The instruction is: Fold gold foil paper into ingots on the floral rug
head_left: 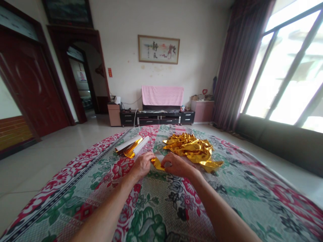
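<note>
Between my two hands is a sheet of gold foil paper (157,163), its pale back showing at the top and a gold strip along the near edge. My left hand (143,165) pinches its left side, fingers closed. On the right side my right hand (175,164) grips the same sheet with curled fingers. Just beyond my left hand lie curled sheets of gold paper (132,146) with white backs. A heap of folded gold foil pieces (191,147) rests beyond and to the right of my right hand.
A flowered cloth (146,222) in red, green and white covers the surface under my hands. Across the tiled floor stands a low black cabinet (158,118), with a pink cloth (163,95) draped above it. Curtains (227,67) and a window are on the right.
</note>
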The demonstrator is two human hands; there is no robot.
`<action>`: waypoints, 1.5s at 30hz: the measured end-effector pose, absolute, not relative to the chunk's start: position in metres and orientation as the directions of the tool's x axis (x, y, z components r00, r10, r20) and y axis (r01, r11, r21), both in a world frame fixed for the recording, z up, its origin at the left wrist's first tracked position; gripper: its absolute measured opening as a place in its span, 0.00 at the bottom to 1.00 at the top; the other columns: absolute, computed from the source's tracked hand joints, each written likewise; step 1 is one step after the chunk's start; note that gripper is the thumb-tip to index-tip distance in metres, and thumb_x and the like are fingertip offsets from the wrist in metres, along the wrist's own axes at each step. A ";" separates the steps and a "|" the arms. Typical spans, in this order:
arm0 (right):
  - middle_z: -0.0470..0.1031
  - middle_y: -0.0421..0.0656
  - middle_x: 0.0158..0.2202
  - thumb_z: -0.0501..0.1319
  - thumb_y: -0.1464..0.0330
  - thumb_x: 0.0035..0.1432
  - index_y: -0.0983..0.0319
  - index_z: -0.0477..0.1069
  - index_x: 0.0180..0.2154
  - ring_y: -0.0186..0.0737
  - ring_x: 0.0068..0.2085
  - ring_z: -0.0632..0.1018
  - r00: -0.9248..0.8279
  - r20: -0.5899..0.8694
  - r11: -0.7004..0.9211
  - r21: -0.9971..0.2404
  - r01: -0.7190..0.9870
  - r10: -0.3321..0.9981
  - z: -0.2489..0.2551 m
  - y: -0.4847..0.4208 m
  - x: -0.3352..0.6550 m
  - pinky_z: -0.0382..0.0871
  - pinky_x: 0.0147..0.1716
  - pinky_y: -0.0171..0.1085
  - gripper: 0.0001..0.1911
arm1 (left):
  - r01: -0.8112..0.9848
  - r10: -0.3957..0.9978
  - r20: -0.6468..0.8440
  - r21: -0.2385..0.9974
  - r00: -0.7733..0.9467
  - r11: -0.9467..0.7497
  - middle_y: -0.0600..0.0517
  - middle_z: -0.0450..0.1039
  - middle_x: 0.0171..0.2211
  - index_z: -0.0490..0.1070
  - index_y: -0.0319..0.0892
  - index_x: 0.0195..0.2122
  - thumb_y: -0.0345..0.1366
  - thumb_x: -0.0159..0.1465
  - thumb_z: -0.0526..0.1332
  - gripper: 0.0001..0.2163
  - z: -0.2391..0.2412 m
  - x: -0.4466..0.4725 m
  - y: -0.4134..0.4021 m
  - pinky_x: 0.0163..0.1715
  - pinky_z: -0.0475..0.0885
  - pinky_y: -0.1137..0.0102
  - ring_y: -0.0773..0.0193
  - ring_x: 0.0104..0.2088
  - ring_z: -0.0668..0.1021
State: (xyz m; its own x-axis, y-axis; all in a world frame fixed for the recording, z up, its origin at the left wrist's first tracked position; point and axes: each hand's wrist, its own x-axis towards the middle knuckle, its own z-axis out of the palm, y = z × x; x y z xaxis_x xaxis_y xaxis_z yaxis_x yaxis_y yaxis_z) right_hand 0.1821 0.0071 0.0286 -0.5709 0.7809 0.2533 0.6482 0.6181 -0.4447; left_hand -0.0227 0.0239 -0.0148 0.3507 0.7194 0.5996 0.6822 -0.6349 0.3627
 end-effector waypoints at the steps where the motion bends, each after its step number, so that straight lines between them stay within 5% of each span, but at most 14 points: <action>1: 0.71 0.43 0.38 0.57 0.76 0.41 0.61 0.76 0.35 0.37 0.40 0.71 -0.565 0.271 0.622 -0.441 0.647 0.780 0.027 0.008 0.182 0.63 0.42 0.33 0.17 | 0.672 0.711 0.597 0.355 0.373 -0.650 0.49 0.74 0.40 0.74 0.40 0.36 0.21 0.53 0.48 0.17 -0.014 -0.022 0.023 0.46 0.69 0.70 0.66 0.41 0.74; 11: 0.71 0.48 0.40 0.60 0.73 0.40 0.65 0.70 0.45 0.39 0.39 0.72 -0.328 0.245 0.404 -0.411 0.817 0.912 0.031 0.008 0.181 0.64 0.38 0.32 0.25 | 0.681 0.695 0.506 0.256 0.510 -0.686 0.50 0.73 0.35 0.75 0.41 0.30 0.26 0.57 0.52 0.12 0.000 -0.020 0.009 0.41 0.68 0.70 0.64 0.38 0.73; 19: 0.75 0.43 0.31 0.60 0.72 0.40 0.65 0.71 0.43 0.37 0.31 0.73 -0.214 0.135 0.251 -0.422 0.871 0.968 0.043 0.001 0.177 0.60 0.28 0.30 0.23 | 0.715 0.725 0.452 0.235 0.520 -0.659 0.51 0.72 0.33 0.75 0.44 0.30 0.31 0.58 0.54 0.09 0.009 -0.019 0.000 0.42 0.67 0.71 0.64 0.38 0.73; 26: 0.75 0.41 0.29 0.58 0.61 0.49 0.64 0.71 0.40 0.35 0.30 0.73 -0.222 0.162 0.274 -0.492 0.826 0.962 0.047 -0.003 0.174 0.60 0.28 0.31 0.18 | 0.756 0.768 0.414 0.239 0.489 -0.610 0.51 0.71 0.34 0.73 0.44 0.32 0.32 0.58 0.54 0.08 0.012 -0.016 -0.005 0.39 0.67 0.71 0.64 0.38 0.73; 34: 0.77 0.42 0.30 0.60 0.75 0.41 0.66 0.70 0.42 0.34 0.30 0.74 -0.329 0.129 0.347 -0.510 0.787 0.936 0.038 -0.004 0.170 0.60 0.27 0.29 0.20 | 0.765 0.769 0.417 0.225 0.484 -0.603 0.50 0.70 0.32 0.73 0.42 0.32 0.33 0.57 0.55 0.08 0.015 -0.013 -0.003 0.36 0.67 0.71 0.64 0.35 0.73; 45: 0.77 0.42 0.30 0.59 0.72 0.45 0.61 0.74 0.34 0.34 0.30 0.73 -0.378 0.187 0.421 -0.371 0.827 0.907 0.033 -0.002 0.166 0.55 0.26 0.29 0.12 | 0.727 0.787 0.413 0.334 0.459 -0.600 0.51 0.69 0.31 0.75 0.43 0.32 0.33 0.55 0.56 0.08 0.013 -0.014 0.004 0.36 0.68 0.72 0.65 0.34 0.73</action>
